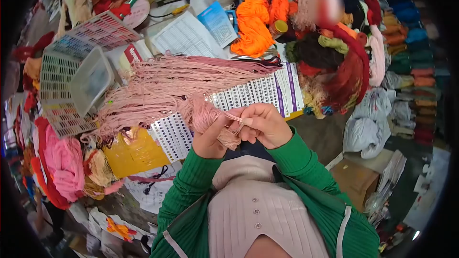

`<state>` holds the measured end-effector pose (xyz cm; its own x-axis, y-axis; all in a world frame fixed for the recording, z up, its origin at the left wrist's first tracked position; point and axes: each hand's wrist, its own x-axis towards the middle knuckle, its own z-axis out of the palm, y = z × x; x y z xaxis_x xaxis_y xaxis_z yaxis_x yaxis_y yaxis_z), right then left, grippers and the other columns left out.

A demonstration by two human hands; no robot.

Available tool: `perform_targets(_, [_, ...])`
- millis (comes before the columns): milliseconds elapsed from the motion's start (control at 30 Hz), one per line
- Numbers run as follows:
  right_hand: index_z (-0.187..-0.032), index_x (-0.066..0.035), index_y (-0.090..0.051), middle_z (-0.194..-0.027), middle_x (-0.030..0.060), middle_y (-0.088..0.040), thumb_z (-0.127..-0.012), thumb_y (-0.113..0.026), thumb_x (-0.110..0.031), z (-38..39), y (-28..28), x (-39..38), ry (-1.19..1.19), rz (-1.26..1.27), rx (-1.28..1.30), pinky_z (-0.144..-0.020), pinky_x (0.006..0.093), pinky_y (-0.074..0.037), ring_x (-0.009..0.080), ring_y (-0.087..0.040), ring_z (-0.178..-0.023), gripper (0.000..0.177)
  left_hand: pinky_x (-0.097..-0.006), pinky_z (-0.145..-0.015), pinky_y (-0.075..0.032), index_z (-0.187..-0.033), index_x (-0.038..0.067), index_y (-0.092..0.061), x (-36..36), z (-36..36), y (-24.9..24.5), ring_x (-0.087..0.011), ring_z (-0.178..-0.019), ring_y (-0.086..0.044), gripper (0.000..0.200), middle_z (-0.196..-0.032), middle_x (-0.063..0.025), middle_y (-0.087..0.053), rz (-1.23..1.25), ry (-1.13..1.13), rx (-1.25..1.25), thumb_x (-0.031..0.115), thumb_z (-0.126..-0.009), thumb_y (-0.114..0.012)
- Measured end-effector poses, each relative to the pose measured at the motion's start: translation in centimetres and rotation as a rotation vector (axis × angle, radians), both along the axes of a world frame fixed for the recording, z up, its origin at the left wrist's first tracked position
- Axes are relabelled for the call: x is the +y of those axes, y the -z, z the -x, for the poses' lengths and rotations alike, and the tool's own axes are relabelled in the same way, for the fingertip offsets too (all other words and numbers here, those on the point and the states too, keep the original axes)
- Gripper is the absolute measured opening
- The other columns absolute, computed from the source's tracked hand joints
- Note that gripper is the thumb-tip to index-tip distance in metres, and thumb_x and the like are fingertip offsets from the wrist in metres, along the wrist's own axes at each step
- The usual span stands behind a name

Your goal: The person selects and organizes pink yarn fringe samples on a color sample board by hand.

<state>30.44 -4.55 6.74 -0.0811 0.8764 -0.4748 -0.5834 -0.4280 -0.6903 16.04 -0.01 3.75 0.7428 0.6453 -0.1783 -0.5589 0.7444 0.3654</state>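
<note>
My left hand (210, 138) is wrapped round a bundle of pale pink yarn (205, 115), which hangs over the hand and below it. Close on its right, my right hand (262, 125) pinches strands of the same yarn between thumb and fingers. Behind both hands, long pink strands (158, 83) lie spread across the work surface, shading to darker pink at the right. Under them are white cards with rows of dark dots (172, 136) and a yellow board (131, 155).
A clear plastic tray (92, 81) rests by colour charts (60, 74) at left. Orange yarn (251, 26), printed sheets (186, 36) and a blue booklet (217, 24) lie at the back. White plastic bags (366, 126) and a cardboard box (353, 179) stand at right.
</note>
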Motion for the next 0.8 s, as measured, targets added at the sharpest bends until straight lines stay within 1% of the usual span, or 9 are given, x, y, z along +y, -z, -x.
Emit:
perform_targets(33, [-0.079, 0.002, -0.051, -0.076, 0.0109, -0.057, -0.077, -0.047, -0.006, 0.0, -0.2, -0.2, -0.017, -0.001, 0.022, -0.045, 0.0161, -0.042, 0.0097, -0.054, -0.054, 0.009, -0.0279, -0.072, -0.041, -0.104, -0.009, -0.043, -0.2, 0.0, -0.3, -0.0194, -0.086, -0.051, 0.035, -0.098, -0.014, -0.051, 0.017, 0.009, 0.082, 0.017, -0.082, -0.038])
perform_targets(133, [-0.078, 0.002, -0.051, -0.074, 0.0096, -0.057, -0.077, -0.047, -0.006, 0.3, -0.5, -0.5, -0.019, 0.008, -0.001, -0.046, 0.016, -0.042, 0.0094, -0.054, -0.054, 0.009, -0.0261, -0.065, -0.044, -0.104, -0.007, -0.043, -0.3, -0.1, -0.9, -0.0166, -0.076, -0.053, 0.038, -0.092, -0.0124, -0.053, -0.063, -0.009, 0.118, 0.023, -0.081, -0.039])
perform_targets(233, [-0.078, 0.001, -0.051, -0.066, 0.0059, -0.055, -0.077, -0.048, -0.008, 0.8, -0.2, -0.6, -0.019, -0.003, -0.039, -0.043, 0.0152, -0.039, 0.0069, -0.05, -0.05, 0.009, -0.0254, -0.071, -0.041, -0.107, -0.009, -0.041, -0.1, 0.5, -0.4, -0.018, -0.083, -0.052, 0.046, -0.097, -0.0136, -0.051, -0.079, 0.065, -0.025, 0.029, -0.082, -0.035])
perform_targets(367, [-0.077, 0.0, -0.052, -0.055, 0.0, -0.048, -0.077, -0.049, -0.01, 1.7, 0.5, -0.9, -0.054, -0.12, -0.196, -0.039, 0.015, -0.03, 0.0039, -0.04, -0.043, 0.01, -0.0267, -0.072, -0.041, -0.108, -0.009, -0.041, -0.4, 0.5, -1.1, -0.0175, -0.086, -0.051, 0.048, -0.099, -0.0136, -0.05, -0.091, 0.035, 0.044, 0.031, -0.083, -0.034])
perform_targets(433, [-0.078, -0.001, -0.052, -0.05, -0.0036, -0.039, -0.078, -0.049, -0.011, 1.9, 0.2, -1.1, -0.007, -0.015, -0.048, -0.037, 0.0163, -0.022, 0.0024, -0.03, -0.041, 0.011, -0.0282, -0.075, -0.04, -0.109, -0.008, -0.04, -0.4, 0.6, -1.2, -0.0184, -0.091, -0.048, 0.047, -0.104, -0.0147, -0.048, -0.139, 0.018, 0.049, 0.031, -0.083, -0.033])
perform_targets(567, [-0.082, 0.001, -0.053, -0.052, -0.0039, -0.039, -0.078, -0.048, -0.008, 1.8, -0.2, -1.3, 0.085, 0.025, 0.132, -0.036, 0.0159, -0.02, 0.0017, -0.029, -0.04, 0.012, -0.0293, -0.079, -0.039, -0.11, -0.007, -0.039, -0.6, 0.6, 0.1, -0.0198, -0.097, -0.046, 0.046, -0.111, -0.016, -0.044, -0.245, -0.028, 0.093, 0.03, -0.084, -0.032])
perform_targets(667, [-0.076, 0.002, -0.056, -0.051, -0.0043, -0.043, -0.076, -0.05, -0.007, 2.5, -1.4, -1.1, -0.022, 0.045, -0.171, -0.036, 0.0157, -0.019, 0.0009, -0.03, -0.04, 0.011, -0.0296, -0.081, -0.037, -0.111, -0.006, -0.038, -0.8, 0.7, -0.2, -0.0209, -0.1, -0.044, 0.045, -0.115, -0.0161, -0.041, -0.21, 0.024, 0.036, 0.03, -0.085, -0.03])
perform_targets(700, [-0.076, 0.002, -0.056, -0.051, -0.0043, -0.043, -0.076, -0.05, -0.007, 2.5, -1.0, -1.2, -0.019, 0.048, -0.169, -0.036, 0.0157, -0.019, 0.0009, -0.03, -0.04, 0.011, -0.0295, -0.081, -0.037, -0.111, -0.006, -0.038, -0.8, 0.7, -0.2, -0.0207, -0.1, -0.044, 0.046, -0.115, -0.0158, -0.04, -0.15, 0.081, 0.017, 0.031, -0.084, -0.03])
perform_targets(800, [-0.077, 0.002, -0.058, -0.062, 0.0013, -0.054, -0.073, -0.052, -0.005, 2.4, -0.1, -1.3, -0.107, -0.137, -0.379, -0.039, 0.0157, -0.027, 0.0018, -0.041, -0.048, 0.01, -0.0294, -0.08, -0.038, -0.112, -0.006, -0.037, -0.7, 0.7, -0.6, -0.0204, -0.1, -0.044, 0.049, -0.115, -0.0152, -0.04, -0.136, 0.13, 0.023, 0.033, -0.084, -0.03])
